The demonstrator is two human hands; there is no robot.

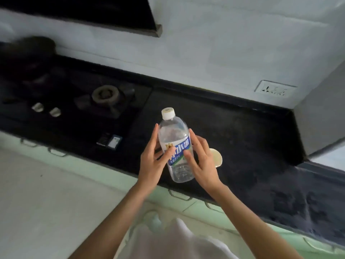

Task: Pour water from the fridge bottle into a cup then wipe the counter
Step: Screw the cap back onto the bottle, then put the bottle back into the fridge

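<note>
We look down on one long dark counter (242, 131) that runs below a pale wall. Set into its left part is one stove (78, 94) with one burner (105, 93) clearly in view and two pale knobs (46, 109) in front of it. One clear plastic bottle (175, 146) stands upright on the counter near its front edge, with a blue and white label and its pale cap (168, 113) screwed on. We can see water in it, but the level is hard to judge. Just to its right, partly hidden behind the right hand (202, 163), stands one small pale cup (217, 157); what it holds cannot be told. Both bare forearms reach in from below. The left hand (153, 161) and the right hand flank the bottle, fingers spread and lightly touching the label, neither clenched around it.
</note>
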